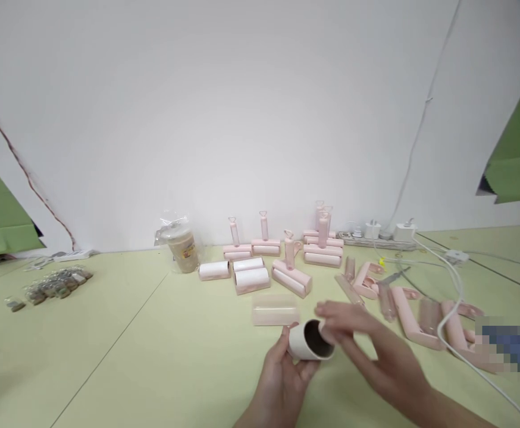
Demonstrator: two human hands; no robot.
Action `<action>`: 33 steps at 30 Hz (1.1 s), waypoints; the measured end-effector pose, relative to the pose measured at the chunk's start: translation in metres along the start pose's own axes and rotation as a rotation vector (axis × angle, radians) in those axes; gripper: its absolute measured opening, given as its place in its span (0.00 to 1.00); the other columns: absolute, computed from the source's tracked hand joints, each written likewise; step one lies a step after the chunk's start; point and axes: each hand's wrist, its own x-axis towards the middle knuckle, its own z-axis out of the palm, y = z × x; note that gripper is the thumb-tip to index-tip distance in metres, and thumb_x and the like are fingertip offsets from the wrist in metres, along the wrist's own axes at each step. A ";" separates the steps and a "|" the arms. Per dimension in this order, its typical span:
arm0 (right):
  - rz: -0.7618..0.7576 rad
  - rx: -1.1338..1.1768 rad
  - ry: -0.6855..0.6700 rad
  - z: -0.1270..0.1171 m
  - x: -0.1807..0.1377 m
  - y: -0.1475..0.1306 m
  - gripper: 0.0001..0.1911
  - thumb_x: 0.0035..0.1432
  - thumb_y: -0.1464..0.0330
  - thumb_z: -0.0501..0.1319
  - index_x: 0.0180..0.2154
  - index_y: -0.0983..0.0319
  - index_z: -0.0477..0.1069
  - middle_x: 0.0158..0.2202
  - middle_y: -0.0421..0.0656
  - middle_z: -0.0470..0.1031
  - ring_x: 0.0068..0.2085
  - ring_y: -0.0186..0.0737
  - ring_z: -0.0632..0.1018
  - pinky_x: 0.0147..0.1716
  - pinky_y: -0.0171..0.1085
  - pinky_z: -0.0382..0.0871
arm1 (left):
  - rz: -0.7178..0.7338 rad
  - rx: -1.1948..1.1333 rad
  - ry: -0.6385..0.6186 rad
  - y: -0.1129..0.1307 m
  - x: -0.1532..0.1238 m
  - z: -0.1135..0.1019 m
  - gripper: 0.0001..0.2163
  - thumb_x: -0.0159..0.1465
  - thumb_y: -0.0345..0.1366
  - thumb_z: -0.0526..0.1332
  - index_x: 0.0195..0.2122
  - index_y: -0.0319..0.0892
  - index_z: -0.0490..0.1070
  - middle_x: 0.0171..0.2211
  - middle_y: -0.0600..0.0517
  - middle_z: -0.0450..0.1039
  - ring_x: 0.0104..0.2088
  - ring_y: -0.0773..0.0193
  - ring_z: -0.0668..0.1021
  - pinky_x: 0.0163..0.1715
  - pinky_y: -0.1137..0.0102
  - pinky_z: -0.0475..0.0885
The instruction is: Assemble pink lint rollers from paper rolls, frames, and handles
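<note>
My left hand [282, 374] is wrapped round a white lint roller refill [299, 343]. The roll's open end, with a dark brown core, faces right and towards me. Over that end my right hand [367, 342] reaches in from the right, its bent fingertips at the rim. Motion blurs those fingers, and I cannot make out whether they pinch anything. Just behind the roll lies a clear pinkish plastic cover [275, 310]. Farther back are white refill rolls [251, 277] in covers and a pink lint roller [292, 277] with its handle upright.
More pink lint rollers [322, 255] stand near the wall. Pink handle parts [414, 321] and clear covers lie at right, crossed by a white cable [459, 291]. A power strip [353, 241] sits behind them. Left are a bagged cup [183, 251] and several small bagged pieces [57, 283].
</note>
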 end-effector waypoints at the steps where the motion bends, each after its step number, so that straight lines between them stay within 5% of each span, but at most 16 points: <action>1: -0.142 -0.064 -0.107 0.001 -0.005 0.000 0.18 0.54 0.77 0.56 0.46 0.54 0.65 0.45 0.45 0.73 0.48 0.44 0.71 0.49 0.43 0.65 | -0.021 -0.026 -0.035 -0.003 -0.001 -0.001 0.11 0.61 0.36 0.55 0.40 0.35 0.69 0.45 0.42 0.70 0.42 0.59 0.75 0.46 0.66 0.68; 4: -0.356 -0.183 -0.275 0.004 -0.015 0.004 0.27 0.53 0.79 0.55 0.54 0.58 0.59 0.51 0.46 0.69 0.53 0.42 0.67 0.53 0.41 0.61 | -0.047 -0.062 -0.144 -0.007 -0.002 -0.002 0.12 0.63 0.35 0.52 0.39 0.35 0.71 0.46 0.44 0.70 0.44 0.62 0.74 0.46 0.69 0.67; 9: -0.422 -0.197 -0.254 0.001 -0.012 0.010 0.28 0.55 0.77 0.54 0.57 0.57 0.54 0.50 0.44 0.70 0.53 0.41 0.67 0.54 0.43 0.58 | -0.113 -0.075 -0.137 -0.008 -0.001 -0.003 0.14 0.63 0.37 0.51 0.39 0.34 0.72 0.43 0.44 0.72 0.40 0.64 0.75 0.44 0.70 0.67; 14: -0.472 -0.233 -0.464 0.001 -0.017 0.006 0.32 0.53 0.76 0.56 0.59 0.62 0.50 0.53 0.47 0.65 0.57 0.46 0.61 0.57 0.46 0.52 | -0.144 -0.068 -0.107 -0.003 -0.001 -0.003 0.15 0.63 0.38 0.52 0.40 0.31 0.71 0.40 0.43 0.72 0.38 0.66 0.74 0.38 0.76 0.67; 20: -0.109 -0.086 -0.314 0.003 -0.016 -0.001 0.30 0.54 0.77 0.54 0.57 0.53 0.52 0.54 0.44 0.66 0.55 0.42 0.65 0.52 0.40 0.62 | -0.068 -0.052 -0.091 -0.005 0.001 -0.006 0.11 0.59 0.39 0.57 0.37 0.36 0.71 0.37 0.46 0.72 0.36 0.62 0.74 0.41 0.69 0.67; 27: 0.277 0.233 -0.381 0.006 -0.011 -0.011 0.18 0.56 0.69 0.57 0.49 0.50 0.64 0.56 0.45 0.61 0.56 0.47 0.62 0.50 0.45 0.64 | -0.052 -0.061 -0.112 0.002 -0.007 -0.001 0.10 0.60 0.39 0.55 0.38 0.39 0.70 0.42 0.48 0.71 0.40 0.62 0.74 0.42 0.70 0.66; 29: 0.248 0.267 -0.379 0.010 -0.013 -0.014 0.17 0.57 0.71 0.56 0.49 0.50 0.64 0.54 0.45 0.64 0.55 0.45 0.65 0.50 0.45 0.64 | -0.079 -0.056 -0.083 0.004 -0.008 0.003 0.11 0.60 0.40 0.55 0.38 0.39 0.70 0.39 0.48 0.72 0.38 0.63 0.74 0.39 0.72 0.66; 33: -0.048 0.079 -0.434 0.018 -0.015 -0.021 0.29 0.55 0.75 0.56 0.56 0.49 0.54 0.52 0.44 0.67 0.56 0.43 0.64 0.51 0.43 0.62 | -0.222 -0.039 -0.048 0.007 -0.007 0.004 0.13 0.58 0.43 0.57 0.31 0.36 0.70 0.23 0.51 0.71 0.27 0.64 0.75 0.29 0.73 0.66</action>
